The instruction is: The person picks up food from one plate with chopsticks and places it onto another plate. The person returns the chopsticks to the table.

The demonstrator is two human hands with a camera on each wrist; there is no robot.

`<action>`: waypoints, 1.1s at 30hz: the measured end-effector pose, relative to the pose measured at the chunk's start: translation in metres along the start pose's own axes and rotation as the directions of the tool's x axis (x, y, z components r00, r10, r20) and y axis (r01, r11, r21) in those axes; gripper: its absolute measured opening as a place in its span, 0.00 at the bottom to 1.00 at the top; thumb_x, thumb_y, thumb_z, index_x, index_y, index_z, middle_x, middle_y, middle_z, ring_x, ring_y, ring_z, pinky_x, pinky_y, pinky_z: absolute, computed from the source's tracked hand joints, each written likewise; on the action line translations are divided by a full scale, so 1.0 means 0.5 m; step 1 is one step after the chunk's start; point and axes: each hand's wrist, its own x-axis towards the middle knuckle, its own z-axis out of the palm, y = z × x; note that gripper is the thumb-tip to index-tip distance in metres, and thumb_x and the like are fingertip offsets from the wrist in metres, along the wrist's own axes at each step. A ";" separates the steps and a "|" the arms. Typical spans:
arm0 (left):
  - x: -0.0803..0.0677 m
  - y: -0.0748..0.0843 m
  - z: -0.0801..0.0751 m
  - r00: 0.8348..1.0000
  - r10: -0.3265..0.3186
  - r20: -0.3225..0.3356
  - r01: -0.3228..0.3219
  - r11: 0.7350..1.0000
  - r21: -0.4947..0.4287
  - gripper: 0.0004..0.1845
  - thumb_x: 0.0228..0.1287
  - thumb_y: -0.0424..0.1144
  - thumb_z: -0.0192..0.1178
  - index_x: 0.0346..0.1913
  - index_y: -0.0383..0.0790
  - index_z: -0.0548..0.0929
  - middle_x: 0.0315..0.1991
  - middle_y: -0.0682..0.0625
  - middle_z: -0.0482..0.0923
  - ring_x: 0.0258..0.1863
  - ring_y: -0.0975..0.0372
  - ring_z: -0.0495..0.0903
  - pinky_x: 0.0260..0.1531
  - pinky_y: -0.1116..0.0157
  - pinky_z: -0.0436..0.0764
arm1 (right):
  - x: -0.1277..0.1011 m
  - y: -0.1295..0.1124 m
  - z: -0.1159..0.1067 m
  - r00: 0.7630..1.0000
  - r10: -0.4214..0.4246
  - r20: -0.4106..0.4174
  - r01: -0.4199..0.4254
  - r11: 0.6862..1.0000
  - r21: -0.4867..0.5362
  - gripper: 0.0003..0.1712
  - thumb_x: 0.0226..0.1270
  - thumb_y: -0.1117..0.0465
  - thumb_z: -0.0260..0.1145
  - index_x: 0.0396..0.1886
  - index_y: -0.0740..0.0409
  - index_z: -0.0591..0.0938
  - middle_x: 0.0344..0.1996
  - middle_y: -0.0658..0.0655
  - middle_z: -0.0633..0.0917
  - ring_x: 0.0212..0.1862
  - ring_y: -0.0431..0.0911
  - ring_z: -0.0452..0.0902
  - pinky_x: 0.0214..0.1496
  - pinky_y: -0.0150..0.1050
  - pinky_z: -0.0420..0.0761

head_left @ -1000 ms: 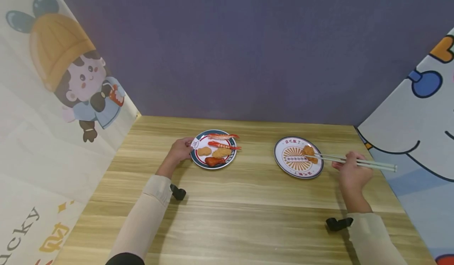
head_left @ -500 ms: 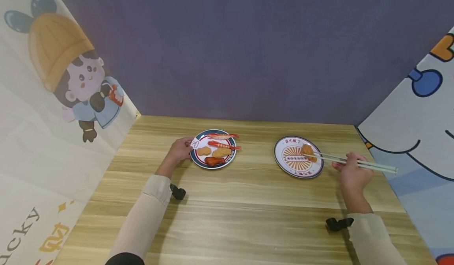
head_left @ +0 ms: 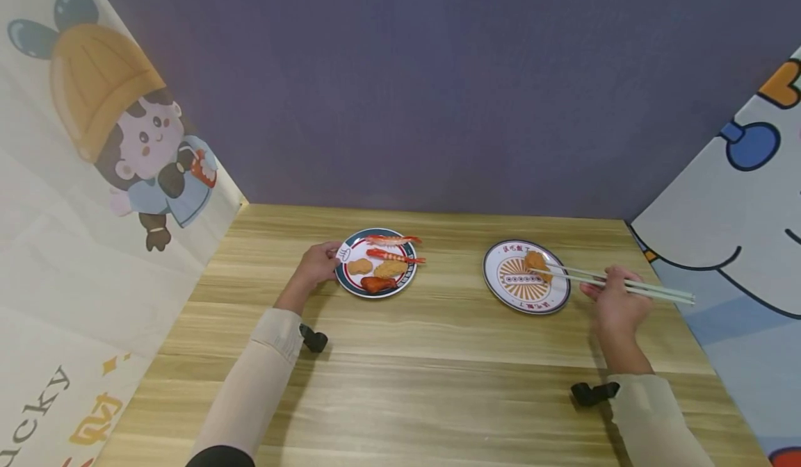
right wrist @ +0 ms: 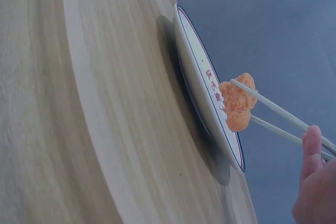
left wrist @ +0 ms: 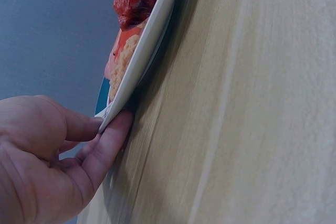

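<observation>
My left hand pinches the rim of a blue-edged plate, its thumb on top and fingers beneath, as the left wrist view shows. On that plate lie two shrimp, a chicken drumstick, and two breaded pieces. My right hand grips a pair of pale green chopsticks. Their tips are at an orange piece of fried chicken on the right part of a white plate with a sunburst print. Whether the piece touches the plate is hard to tell.
Both plates stand on a wood-grain table before a dark blue-grey wall. Printed cartoon panels flank the table at left and right. Bare tabletop separates the plates.
The chopsticks and my right hand have shifted slightly left, and the fried chicken has moved left toward the white plate's middle. My left hand and its plate look unmoved.
</observation>
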 end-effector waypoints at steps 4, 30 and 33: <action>-0.001 0.000 0.000 1.000 0.001 -0.001 -0.001 1.000 0.000 0.26 0.72 0.27 0.52 0.71 0.36 0.73 0.54 0.33 0.77 0.34 0.59 0.82 0.30 0.68 0.88 | -0.006 0.001 0.010 1.000 0.018 0.005 -0.018 0.999 -0.030 0.07 0.76 0.61 0.60 0.35 0.58 0.78 0.24 0.53 0.85 0.19 0.42 0.85 0.22 0.32 0.86; -0.003 0.002 0.001 1.000 0.003 -0.009 -0.003 1.000 0.007 0.26 0.72 0.27 0.53 0.71 0.37 0.73 0.55 0.33 0.77 0.36 0.58 0.82 0.30 0.69 0.88 | -0.065 0.028 0.129 0.986 0.059 0.155 -0.060 0.998 0.001 0.06 0.76 0.60 0.62 0.38 0.59 0.77 0.24 0.54 0.85 0.16 0.44 0.84 0.19 0.34 0.85; -0.004 0.004 0.002 1.000 0.001 -0.009 -0.001 1.000 0.007 0.26 0.71 0.27 0.53 0.71 0.37 0.73 0.55 0.34 0.77 0.36 0.59 0.82 0.30 0.69 0.88 | -0.074 0.034 0.151 0.982 0.039 0.184 -0.040 0.999 -0.002 0.07 0.76 0.60 0.61 0.40 0.60 0.77 0.24 0.53 0.85 0.17 0.44 0.84 0.20 0.34 0.85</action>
